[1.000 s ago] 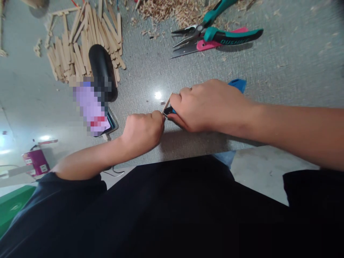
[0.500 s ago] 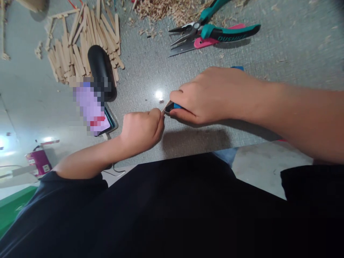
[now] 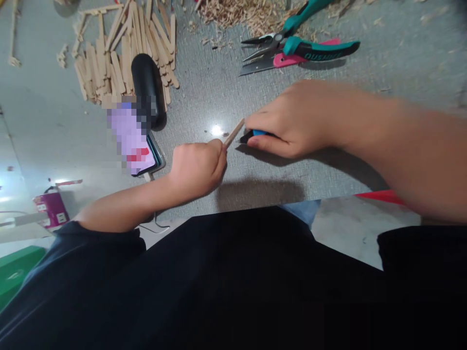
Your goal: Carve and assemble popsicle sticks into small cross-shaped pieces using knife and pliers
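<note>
A thin wooden stick (image 3: 234,132) slants up and to the right out of my left hand (image 3: 200,166), whose fingers are closed on its lower end. To the right, my right hand (image 3: 288,119) is wrapped round a tool (image 3: 260,132) with a blue handle and a dark, pointed tip. The tip sits just below and right of the stick, with a small gap between them. My palm and fingers hide most of the tool, so its kind is hard to tell.
Many flat wooden sticks (image 3: 126,53) lie at the upper left, beside a black case (image 3: 148,90) and a phone (image 3: 131,138). Teal-handled pliers (image 3: 302,46) rest over a pink-handled blade (image 3: 260,66). Wood shavings (image 3: 241,14) are heaped at the top. The table's front edge runs near my body.
My right hand has moved right with the tool, whose tip has come away from the stick. More of the stick now shows beyond my left hand. The view has shifted slightly.
</note>
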The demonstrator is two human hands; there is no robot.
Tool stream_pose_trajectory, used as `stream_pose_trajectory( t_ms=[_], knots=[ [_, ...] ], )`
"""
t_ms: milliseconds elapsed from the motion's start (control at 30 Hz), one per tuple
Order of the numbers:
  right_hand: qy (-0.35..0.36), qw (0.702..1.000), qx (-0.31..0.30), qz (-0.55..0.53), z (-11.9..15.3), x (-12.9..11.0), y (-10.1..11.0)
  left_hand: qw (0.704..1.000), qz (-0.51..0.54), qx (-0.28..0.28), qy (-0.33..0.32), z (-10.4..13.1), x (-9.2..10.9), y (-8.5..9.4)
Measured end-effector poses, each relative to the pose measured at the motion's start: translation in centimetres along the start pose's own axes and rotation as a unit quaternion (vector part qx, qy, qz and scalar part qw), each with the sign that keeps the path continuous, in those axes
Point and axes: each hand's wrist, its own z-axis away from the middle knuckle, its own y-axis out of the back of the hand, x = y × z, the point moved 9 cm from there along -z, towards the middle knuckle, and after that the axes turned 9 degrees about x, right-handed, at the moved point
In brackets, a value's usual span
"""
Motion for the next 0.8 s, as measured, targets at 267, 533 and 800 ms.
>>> stream_pose_trajectory(
  t_ms=[267, 533, 800],
  knots=[
    [0.002, 1.0, 0.019, 0.02, 0.0, -2.0, -0.3, 1.0, 0.012, -0.015, -0.002, 0.1, 0.3, 0.3],
    [-0.02, 0.998, -0.025, 0.057, 0.2, -1.9, -0.2, 1.0, 0.012, -0.002, -0.007, 0.2, 0.0, 0.0],
    [-0.003, 0.998, 0.01, 0.055, -0.1, -2.2, -0.2, 1.0, 0.025, 0.004, -0.002, 0.3, 0.1, 0.1]
  ],
)
